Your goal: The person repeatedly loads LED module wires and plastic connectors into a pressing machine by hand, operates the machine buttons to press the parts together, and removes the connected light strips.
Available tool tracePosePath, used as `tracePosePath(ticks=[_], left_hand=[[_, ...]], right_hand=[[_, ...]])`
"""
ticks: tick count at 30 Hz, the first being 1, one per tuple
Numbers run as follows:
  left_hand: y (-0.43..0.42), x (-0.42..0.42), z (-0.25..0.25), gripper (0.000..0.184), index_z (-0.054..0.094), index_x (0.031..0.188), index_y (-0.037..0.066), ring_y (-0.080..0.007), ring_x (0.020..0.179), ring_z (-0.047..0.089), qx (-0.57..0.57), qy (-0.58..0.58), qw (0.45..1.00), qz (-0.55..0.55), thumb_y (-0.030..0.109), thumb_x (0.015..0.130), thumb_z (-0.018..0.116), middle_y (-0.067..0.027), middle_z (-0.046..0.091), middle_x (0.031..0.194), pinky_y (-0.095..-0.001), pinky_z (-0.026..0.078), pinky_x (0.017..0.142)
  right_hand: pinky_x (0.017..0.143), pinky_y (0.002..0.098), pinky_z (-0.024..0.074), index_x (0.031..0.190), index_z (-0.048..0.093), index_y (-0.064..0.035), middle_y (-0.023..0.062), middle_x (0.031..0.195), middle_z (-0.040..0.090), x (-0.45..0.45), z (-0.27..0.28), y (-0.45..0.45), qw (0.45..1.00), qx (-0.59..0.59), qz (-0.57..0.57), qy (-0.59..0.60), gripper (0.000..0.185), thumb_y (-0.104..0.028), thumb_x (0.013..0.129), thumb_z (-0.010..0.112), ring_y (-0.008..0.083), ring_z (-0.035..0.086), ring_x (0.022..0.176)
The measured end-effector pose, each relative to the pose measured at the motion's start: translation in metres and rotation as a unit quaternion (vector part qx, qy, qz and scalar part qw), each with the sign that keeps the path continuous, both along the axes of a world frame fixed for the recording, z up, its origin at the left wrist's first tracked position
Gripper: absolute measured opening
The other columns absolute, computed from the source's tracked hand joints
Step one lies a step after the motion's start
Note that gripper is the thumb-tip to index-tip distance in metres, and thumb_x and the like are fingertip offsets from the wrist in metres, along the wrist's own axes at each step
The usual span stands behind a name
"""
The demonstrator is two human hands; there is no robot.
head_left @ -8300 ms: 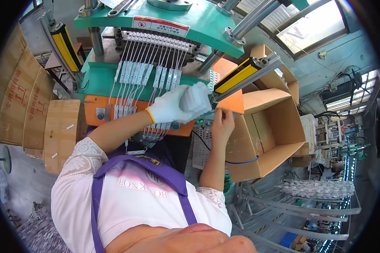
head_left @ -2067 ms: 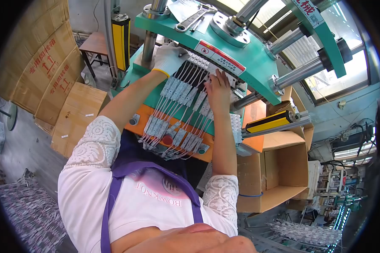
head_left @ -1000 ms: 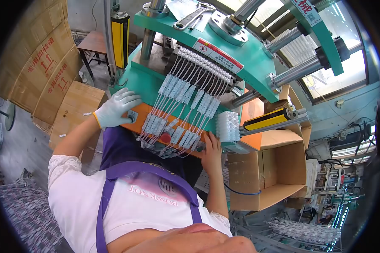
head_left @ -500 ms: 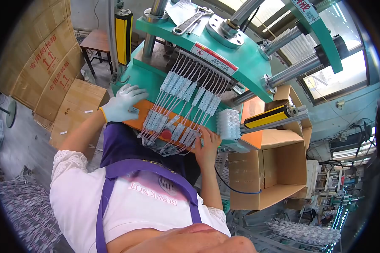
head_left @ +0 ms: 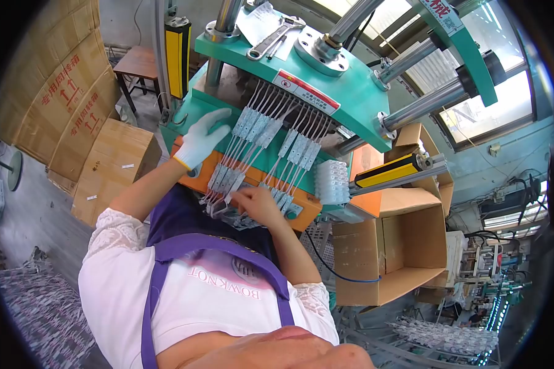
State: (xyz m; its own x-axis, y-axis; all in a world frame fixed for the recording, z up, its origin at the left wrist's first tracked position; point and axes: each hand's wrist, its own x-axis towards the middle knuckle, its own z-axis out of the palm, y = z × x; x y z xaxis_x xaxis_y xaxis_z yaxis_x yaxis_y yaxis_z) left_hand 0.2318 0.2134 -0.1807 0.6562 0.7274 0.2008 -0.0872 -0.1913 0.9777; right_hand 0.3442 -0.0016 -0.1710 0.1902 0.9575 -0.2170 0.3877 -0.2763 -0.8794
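Strings of pale flat modules joined by thin wires (head_left: 258, 128) hang in a row from the green press (head_left: 357, 114) over its orange front panel (head_left: 305, 209). My left hand (head_left: 204, 140), in a white glove, is over the left edge of the row, fingers apart and nothing in them. My bare right hand (head_left: 258, 204) is at the lower ends of the strings, its fingers curled and pinched at a module string (head_left: 229, 182) near the middle. The fingertips are partly hidden against the tangled wires there. A green button (head_left: 294, 211) shows right of that hand.
A wrench (head_left: 271, 43) lies on top of the press. Yellow-black guards (head_left: 177, 58) flank it. A stack of clear plastic pieces (head_left: 333, 182) stands at its right, with an open carton (head_left: 406, 246) beyond. Flattened cardboard (head_left: 68, 92) leans at left; a stool (head_left: 136, 63) is behind.
My right hand has moved left from the right end of the row to the middle of the lower ends and curled in. My left hand has risen and shifted right.
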Motion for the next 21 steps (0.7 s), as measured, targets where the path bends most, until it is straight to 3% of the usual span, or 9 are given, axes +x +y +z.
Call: tracePosePath(ticks=[1,3,5,6,7,11,15,19,21], left_hand=[[0.002,0.011,-0.001,0.045,0.050,0.139,0.000,-0.0184,0.128,0.054,-0.005,-0.031,0.999,0.011,0.010,0.096,0.059,-0.0117,0.058,0.136,-0.0309,0.041,0.108],[0.016,0.033,0.004,0.041,0.051,0.137,0.000,-0.0175,0.124,0.056,0.018,-0.054,0.996,0.063,0.011,0.098,0.057,-0.0108,0.062,0.131,-0.0301,0.043,0.105],[0.030,0.056,0.008,0.037,0.055,0.132,0.001,-0.0175,0.113,0.062,0.007,-0.069,0.990,0.120,0.020,0.100,0.055,-0.0098,0.065,0.125,-0.0290,0.047,0.098],[0.033,0.065,0.021,0.035,0.058,0.127,0.002,-0.0176,0.107,0.064,-0.152,-0.102,0.978,0.098,0.024,0.100,0.055,-0.0090,0.066,0.121,-0.0284,0.048,0.094],[0.037,0.077,0.029,0.034,0.061,0.122,0.002,-0.0176,0.102,0.065,-0.307,-0.133,0.939,0.073,0.028,0.100,0.056,-0.0082,0.068,0.118,-0.0278,0.050,0.090],[0.034,0.133,0.032,0.032,0.065,0.114,0.000,-0.0193,0.086,0.069,-0.375,-0.005,0.912,-0.167,0.027,0.099,0.057,-0.0119,0.071,0.106,-0.0355,0.056,0.080],[0.043,0.103,0.054,0.038,0.062,0.125,-0.005,-0.0225,0.103,0.069,-0.347,-0.067,0.844,-0.404,0.011,0.091,0.060,-0.0173,0.068,0.119,-0.0353,0.054,0.091],[0.031,0.077,0.033,0.034,0.068,0.116,-0.002,-0.0160,0.104,0.064,-0.250,0.048,0.862,-0.439,0.018,0.088,0.070,-0.0092,0.071,0.111,-0.0308,0.046,0.096],[0.020,0.088,0.037,0.031,0.070,0.110,-0.001,-0.0156,0.100,0.064,-0.203,0.060,0.906,-0.367,0.020,0.089,0.071,-0.0079,0.071,0.108,-0.0304,0.047,0.093]], right_hand=[[0.052,0.0279,0.0457,0.083,0.072,-0.0019,0.0020,0.064,0.066,0.001,0.005,-0.002,0.993,-0.100,0.067,-0.015,0.035,-0.033,0.095,0.063,0.0104,0.058,0.054],[0.053,0.0273,0.0461,0.086,0.073,-0.0024,0.0036,0.070,0.069,0.003,0.017,-0.005,0.998,-0.054,0.022,-0.017,0.035,-0.034,0.095,0.062,0.0101,0.059,0.056],[0.052,0.0278,0.0458,0.094,0.072,-0.0040,0.0038,0.072,0.068,0.049,0.010,-0.005,0.960,0.136,-0.191,-0.154,0.030,-0.032,0.096,0.061,0.0090,0.059,0.059],[0.052,0.0287,0.0462,0.103,0.069,-0.0051,0.0047,0.077,0.067,0.064,0.051,-0.001,0.939,0.094,-0.325,-0.056,0.026,-0.029,0.096,0.062,0.0094,0.062,0.062],[0.054,0.0289,0.0457,0.107,0.065,-0.0051,0.0051,0.079,0.065,0.089,0.055,0.005,0.904,0.182,-0.374,-0.099,0.023,-0.025,0.095,0.063,0.0120,0.065,0.064],[0.051,0.0251,0.0411,0.100,0.064,-0.0025,0.0046,0.076,0.064,0.147,0.061,0.042,0.918,0.165,-0.359,0.025,0.020,-0.021,0.093,0.064,0.0135,0.063,0.060],[0.044,0.0240,0.0324,0.094,0.066,-0.0043,0.0001,0.063,0.056,0.153,0.084,0.018,0.942,0.197,-0.236,0.132,0.021,-0.025,0.091,0.067,0.0083,0.044,0.046],[0.048,0.0237,0.0389,0.096,0.066,-0.0025,0.0001,0.066,0.059,0.137,0.082,0.001,0.975,0.019,-0.196,0.102,0.022,-0.025,0.092,0.066,0.0083,0.054,0.053],[0.054,0.0231,0.0433,0.094,0.067,-0.0014,0.0013,0.069,0.062,0.124,0.075,0.019,0.950,0.123,-0.253,0.133,0.021,-0.022,0.093,0.066,0.0098,0.061,0.063]])
